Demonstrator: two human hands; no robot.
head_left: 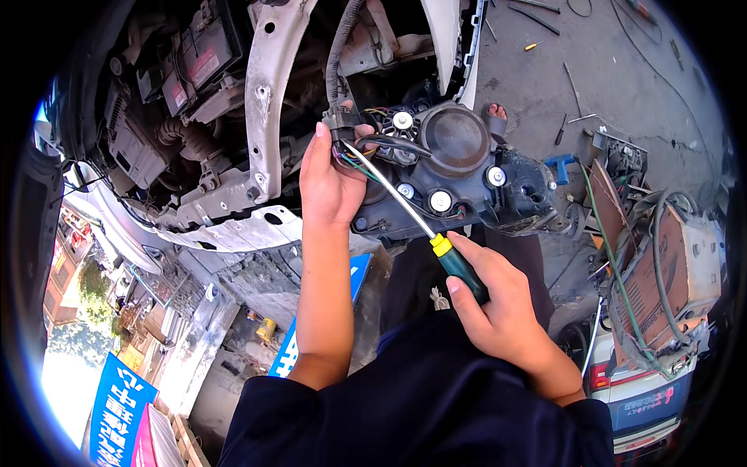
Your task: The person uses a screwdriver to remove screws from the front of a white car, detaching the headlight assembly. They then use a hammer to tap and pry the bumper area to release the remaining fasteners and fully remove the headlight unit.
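My left hand (pixel 333 185) is closed around a black wiring connector (pixel 340 119) at the end of a corrugated cable sleeve (pixel 334 66). Thin coloured wires come out beside its fingers. In my right hand (pixel 504 303) is the green and yellow handle of a screwdriver (pixel 405 204). The long metal shaft points up and left, and its tip meets the connector area by my left fingers; exact contact is hard to make out. Behind the shaft sits the back of a black headlight housing (pixel 475 183), with a large round cap (pixel 457 138) and several light-coloured round adjusters.
A pale metal body frame (pixel 264 101) and the engine bay with a battery (pixel 201 58) lie to the left. Scattered tools, including a small screwdriver (pixel 534 46), lie on the floor. At right are a blue-handled tool (pixel 560 165) and a worn cardboard box (pixel 669 268) with hoses.
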